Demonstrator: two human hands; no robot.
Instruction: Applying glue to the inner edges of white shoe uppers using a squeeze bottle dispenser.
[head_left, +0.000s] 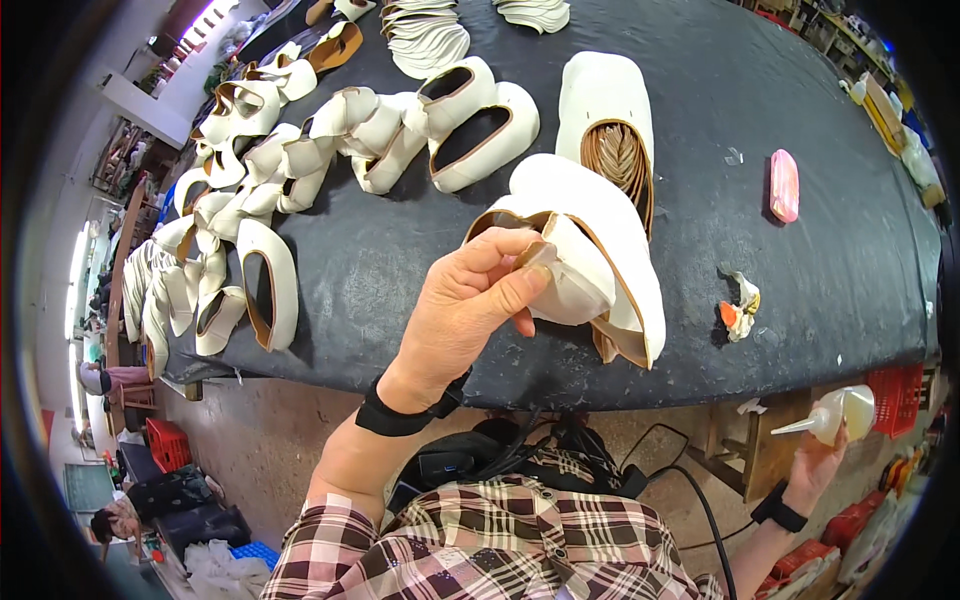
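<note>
My left hand [462,300] pinches the edge of a white shoe upper [615,225] between thumb and fingers, above the near part of the table. The upper has a brown lining and its flap folds over by my fingertips. Part of its opening is hidden behind my hand. Off to the lower right, past the table's edge, my right hand [818,462] grips a clear squeeze bottle [853,410] with a long pointed white nozzle and pale yellowish liquid inside. Just beyond the held upper lies a nested stack of white uppers [603,88], brown-lined.
Many white uppers [485,130] spread over the left of the black-covered table [390,290], with stacked white pieces [425,40] at the far side. A pink oblong object [784,186] and a crumpled scrap [742,308] lie on the right. A red crate [898,398] stands beyond the bottle.
</note>
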